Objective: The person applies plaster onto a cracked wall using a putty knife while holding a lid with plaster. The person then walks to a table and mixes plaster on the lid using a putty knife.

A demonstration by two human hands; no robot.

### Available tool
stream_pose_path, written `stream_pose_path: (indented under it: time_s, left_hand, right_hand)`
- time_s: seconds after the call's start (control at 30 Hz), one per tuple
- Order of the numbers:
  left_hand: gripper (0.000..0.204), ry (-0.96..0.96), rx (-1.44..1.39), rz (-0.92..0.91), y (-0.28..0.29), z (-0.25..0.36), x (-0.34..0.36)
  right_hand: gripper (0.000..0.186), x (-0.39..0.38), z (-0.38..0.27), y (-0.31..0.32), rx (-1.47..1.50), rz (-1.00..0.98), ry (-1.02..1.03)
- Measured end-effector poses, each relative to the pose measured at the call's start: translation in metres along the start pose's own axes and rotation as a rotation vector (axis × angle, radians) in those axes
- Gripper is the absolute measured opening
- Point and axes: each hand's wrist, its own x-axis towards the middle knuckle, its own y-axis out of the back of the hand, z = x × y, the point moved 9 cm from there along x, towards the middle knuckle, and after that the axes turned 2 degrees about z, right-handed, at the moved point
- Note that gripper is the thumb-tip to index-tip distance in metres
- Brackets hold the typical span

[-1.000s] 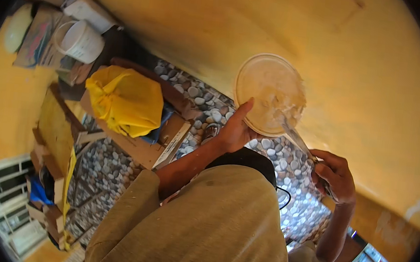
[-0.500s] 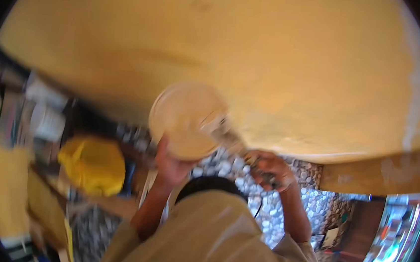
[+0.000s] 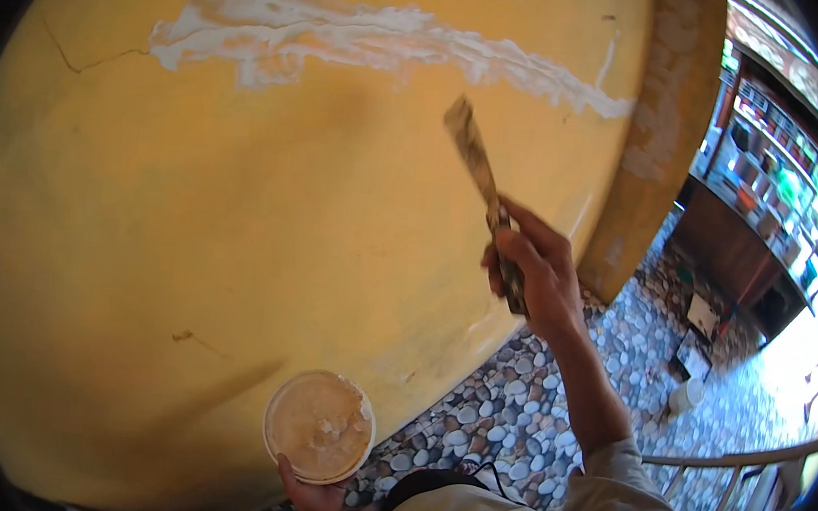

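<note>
Your right hand (image 3: 539,269) grips the brown, flat-bladed metal scraper (image 3: 476,159) by its handle, the sound hold, before the yellow painted wall (image 3: 267,204); it seems light, stiff. Your left hand (image 3: 313,498) holds the round, cream, paste-smeared disc (image 3: 315,422), depth unclear.

The scraper blade (image 3: 475,154) looks like dull metal, the wall (image 3: 236,231) smooth, the white filler (image 3: 350,40) rough.

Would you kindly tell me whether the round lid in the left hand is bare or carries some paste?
The round lid carries some paste, which shows pale and lumpy near its middle and right edge.
</note>
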Motion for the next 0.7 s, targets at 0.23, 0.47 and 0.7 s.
stream_pose_path:
  time_s: [0.23, 0.47, 0.7]
  left_hand:
    - [0.073, 0.084, 0.099, -0.090, -0.014, 0.023, 0.003]
    - [0.073, 0.045, 0.085, -0.062, 0.028, 0.044, 0.000]
    - [0.072, 0.055, 0.057, -0.046, 0.036, 0.050, 0.002]
  right_hand:
    - [0.037, 0.060, -0.036, -0.044, -0.461, 0.488, 0.594]
    - [0.039, 0.086, -0.012, -0.080, -0.660, 0.603, 0.724]
    - [0.040, 0.040, 0.003, -0.100, -0.701, 0.391, 0.688]
